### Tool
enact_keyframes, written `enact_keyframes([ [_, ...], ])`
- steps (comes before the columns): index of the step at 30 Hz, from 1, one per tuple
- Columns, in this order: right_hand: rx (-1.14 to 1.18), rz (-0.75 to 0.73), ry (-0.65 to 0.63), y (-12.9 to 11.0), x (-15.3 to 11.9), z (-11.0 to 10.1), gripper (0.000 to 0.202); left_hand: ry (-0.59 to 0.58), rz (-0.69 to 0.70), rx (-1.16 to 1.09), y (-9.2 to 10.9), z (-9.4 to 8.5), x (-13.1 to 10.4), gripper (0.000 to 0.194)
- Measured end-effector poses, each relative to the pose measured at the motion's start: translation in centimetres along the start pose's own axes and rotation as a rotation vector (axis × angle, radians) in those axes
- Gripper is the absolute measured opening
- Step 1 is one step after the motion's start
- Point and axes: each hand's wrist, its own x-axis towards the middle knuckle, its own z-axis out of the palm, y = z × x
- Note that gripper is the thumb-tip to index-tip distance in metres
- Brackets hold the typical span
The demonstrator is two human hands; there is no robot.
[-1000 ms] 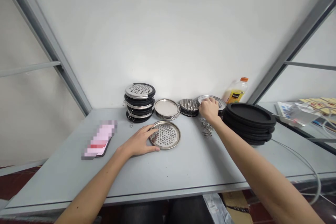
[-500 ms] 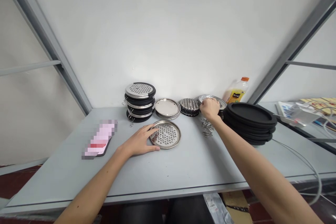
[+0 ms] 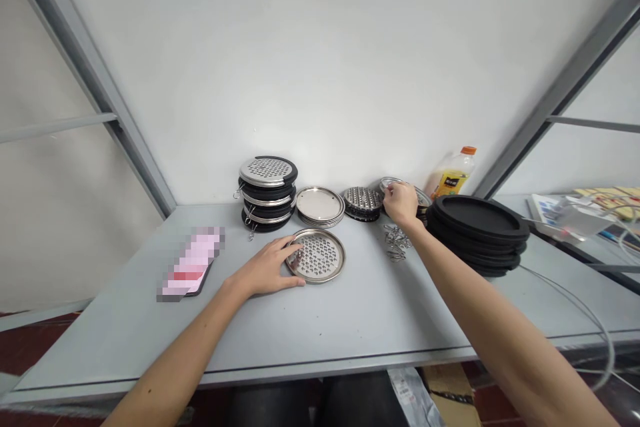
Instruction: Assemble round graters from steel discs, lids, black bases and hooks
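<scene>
A round metal grater plate (image 3: 320, 259) with a raised rim lies flat on the table. My left hand (image 3: 273, 267) rests at its left edge, fingers spread, fingertips over the rim and thumb near the front. At the back right, my right hand (image 3: 401, 201) is closed, its fingertips pinching the edge of a round metal grater plate (image 3: 424, 197) on a stack; the hand hides much of it. Just left of that hand sits a pile of coarse round grater discs (image 3: 363, 199). Small wire clips (image 3: 396, 243) lie in a heap below the right wrist.
Black round bases (image 3: 477, 233) stand stacked at right, before a yellow-labelled bottle (image 3: 453, 177). Plain metal plates (image 3: 320, 205) and a stack of graters with black rims (image 3: 269, 193) stand at the back. A phone (image 3: 193, 263) lies at left. A white cable (image 3: 575, 300) curves at right.
My right hand has shifted slightly, and the near-left edge of the metal plate at its fingertips now appears raised. My left hand and the plate beneath it stay put.
</scene>
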Motion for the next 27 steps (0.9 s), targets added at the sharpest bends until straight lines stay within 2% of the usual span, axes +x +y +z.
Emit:
enact_keyframes([
  [2, -0.070, -0.084, -0.003, 0.0, -0.2, 0.0, 0.029, -0.005, 0.000, 0.004, 0.1, 0.0, 0.0, 0.082],
  [5, -0.132, -0.084, -0.054, -0.2, -0.4, -0.1, 0.030, -0.012, -0.006, 0.012, 0.2, -0.1, 0.0, 0.082],
  [11, -0.072, 0.176, -0.138, -0.5, 0.0, -0.4, 0.028, -0.015, -0.003, 0.011, 0.1, 0.0, 0.1, 0.082],
  [14, -0.015, 0.234, -0.115, -0.3, 0.4, -0.4, 0.030, -0.009, 0.004, 0.002, 0.0, 0.0, 0.1, 0.081],
  [16, 0.000, 0.208, -0.068, -0.3, 0.4, -0.6, 0.030, -0.009, 0.005, 0.004, 0.0, 0.0, 0.1, 0.081],
  [21, -0.013, -0.009, 0.018, -0.8, -0.5, -0.8, 0.027, -0.016, 0.000, 0.002, 0.0, -0.1, 0.0, 0.082],
  [27, 0.114, 0.136, -0.050, -1.4, -0.1, -0.6, 0.029, -0.008, 0.003, 0.000, 0.1, 0.0, 0.0, 0.081],
])
